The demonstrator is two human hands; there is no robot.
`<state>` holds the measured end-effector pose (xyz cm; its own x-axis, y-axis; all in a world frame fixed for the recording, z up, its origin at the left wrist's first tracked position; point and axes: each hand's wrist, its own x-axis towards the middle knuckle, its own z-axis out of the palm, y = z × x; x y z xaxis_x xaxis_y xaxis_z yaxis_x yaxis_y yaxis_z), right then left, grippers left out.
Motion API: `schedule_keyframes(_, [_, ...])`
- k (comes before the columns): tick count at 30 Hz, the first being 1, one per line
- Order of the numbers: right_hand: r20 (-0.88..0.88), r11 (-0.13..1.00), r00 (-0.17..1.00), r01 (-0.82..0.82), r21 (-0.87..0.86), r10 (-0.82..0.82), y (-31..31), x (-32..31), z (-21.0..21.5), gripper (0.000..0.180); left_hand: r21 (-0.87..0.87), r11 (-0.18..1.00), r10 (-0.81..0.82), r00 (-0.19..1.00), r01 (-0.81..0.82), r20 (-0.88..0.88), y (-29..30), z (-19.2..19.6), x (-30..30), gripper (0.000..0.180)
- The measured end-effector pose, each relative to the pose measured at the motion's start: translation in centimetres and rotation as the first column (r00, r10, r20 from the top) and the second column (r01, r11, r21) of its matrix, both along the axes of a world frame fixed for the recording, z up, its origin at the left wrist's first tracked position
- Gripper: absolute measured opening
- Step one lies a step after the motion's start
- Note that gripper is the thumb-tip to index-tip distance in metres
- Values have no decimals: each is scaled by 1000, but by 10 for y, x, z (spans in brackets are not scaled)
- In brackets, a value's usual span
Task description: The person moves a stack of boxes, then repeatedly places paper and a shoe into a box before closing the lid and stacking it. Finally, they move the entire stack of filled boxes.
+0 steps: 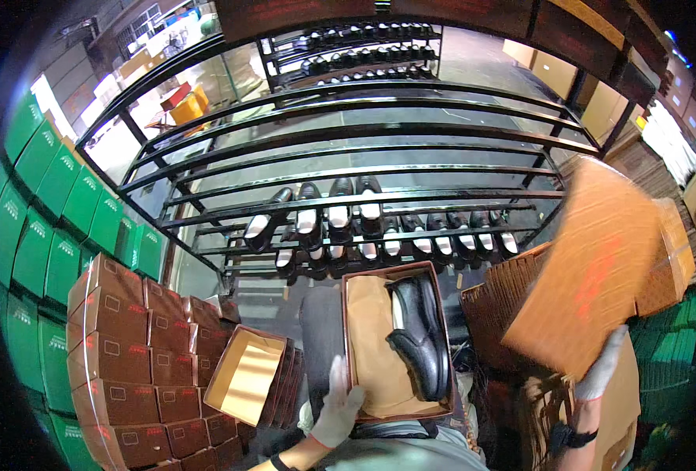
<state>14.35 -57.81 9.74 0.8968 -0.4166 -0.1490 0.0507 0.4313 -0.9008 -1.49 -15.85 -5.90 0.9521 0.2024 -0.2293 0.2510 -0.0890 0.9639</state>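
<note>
An uncovered brown shoebox (445, 326) sits in front of my body. Inside it, a black slip-on leather shoe (420, 337) lies along the right side, with tan wrapping paper (369, 337) on the left. My left hand (338, 404), in a pale glove, holds the box's left side near its front corner, the thumb over the rim. Off to the right, my gloved right hand (603, 365) grips the lower edge of a large brown cardboard panel (587, 271) with red print. Motion blurs the panel, so I cannot tell whether it is a lid or a flat sheet.
Ahead stands a black metal rack (364, 133) with several black shoes (340, 208) low down. Brown shoeboxes (120, 361) and green boxes (38, 228) are stacked at left. An open empty box (246, 373) tilts beside me. Packed cardboard pieces (505, 302) stand at right.
</note>
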Motion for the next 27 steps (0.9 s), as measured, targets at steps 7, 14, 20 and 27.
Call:
schedule_keyframes(7, [-263,484,627,-753,-447,733,116,-29,-121,118,-353,935,-16,1000,22,20,-20,38,20,118])
schedule_keyframes(14, [-27,565,623,-727,-390,782,202,100,-81,123,-558,829,83,978,38,191,50,6,165,97])
schedule_keyframes(20, [87,614,648,-658,-437,757,202,88,-84,90,-209,974,-5,928,89,372,50,7,154,84])
schedule_keyframes(27, [-37,565,663,-665,-489,748,207,111,-97,57,-174,983,-4,945,65,327,61,29,162,58])
